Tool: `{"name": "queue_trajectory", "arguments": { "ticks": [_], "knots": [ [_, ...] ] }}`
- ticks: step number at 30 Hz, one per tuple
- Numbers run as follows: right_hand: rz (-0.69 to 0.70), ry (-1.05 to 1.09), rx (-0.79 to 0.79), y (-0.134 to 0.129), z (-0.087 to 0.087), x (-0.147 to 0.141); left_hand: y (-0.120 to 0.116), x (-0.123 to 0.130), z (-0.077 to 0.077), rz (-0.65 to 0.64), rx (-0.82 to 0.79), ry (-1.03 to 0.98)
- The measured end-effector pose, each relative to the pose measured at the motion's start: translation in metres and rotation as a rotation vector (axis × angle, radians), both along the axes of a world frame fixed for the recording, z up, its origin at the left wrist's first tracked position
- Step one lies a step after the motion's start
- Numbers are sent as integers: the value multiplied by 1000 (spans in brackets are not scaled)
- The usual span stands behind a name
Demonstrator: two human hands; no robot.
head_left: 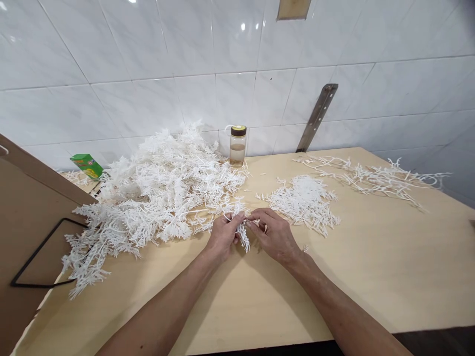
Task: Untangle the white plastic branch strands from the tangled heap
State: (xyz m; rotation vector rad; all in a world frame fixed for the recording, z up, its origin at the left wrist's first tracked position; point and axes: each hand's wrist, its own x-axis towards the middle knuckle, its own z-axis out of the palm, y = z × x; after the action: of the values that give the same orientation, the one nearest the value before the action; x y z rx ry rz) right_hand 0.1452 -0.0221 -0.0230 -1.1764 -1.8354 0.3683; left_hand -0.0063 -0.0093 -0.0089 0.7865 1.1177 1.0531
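Between my two hands is a white plastic sprig [243, 236] with fine branching tips. My left hand [223, 235] is closed around its stem, thumb on top. My right hand [273, 232] pinches at the sprig's side with thumb and forefinger; the small bit between those fingertips is mostly hidden. Left of my hands rises a large heap of white branching sprigs [163, 183]. A smaller pile of short white pieces [302, 201] lies just beyond my right hand. Bare white stems [371, 178] are spread out at the far right of the table.
A water bottle [238, 147] with a dark lid stands at the back of the wooden table [386, 267]. Behind the heap is a green box [87, 166]. A brown panel [33, 222] borders the left. A metal strip [317, 118] leans on the tiled wall.
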Motion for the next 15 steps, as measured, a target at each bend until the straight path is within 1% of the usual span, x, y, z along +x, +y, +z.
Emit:
{"name": "queue_trajectory", "arguments": {
  "ticks": [3,7,11,13,15],
  "knots": [
    [-19,-17,-2,0,-1,1,-1,0,1,29,-7,-10],
    [-22,-11,-8,-1,0,0,-1,0,3,19,-5,-11],
    [-82,36,80,-4,3,-2,0,0,3,14,14,13],
    [-75,26,108,-4,3,-3,0,0,2,13,16,19],
    [-38,1,118,-3,2,-2,0,0,1,4,14,18]
  ]
}}
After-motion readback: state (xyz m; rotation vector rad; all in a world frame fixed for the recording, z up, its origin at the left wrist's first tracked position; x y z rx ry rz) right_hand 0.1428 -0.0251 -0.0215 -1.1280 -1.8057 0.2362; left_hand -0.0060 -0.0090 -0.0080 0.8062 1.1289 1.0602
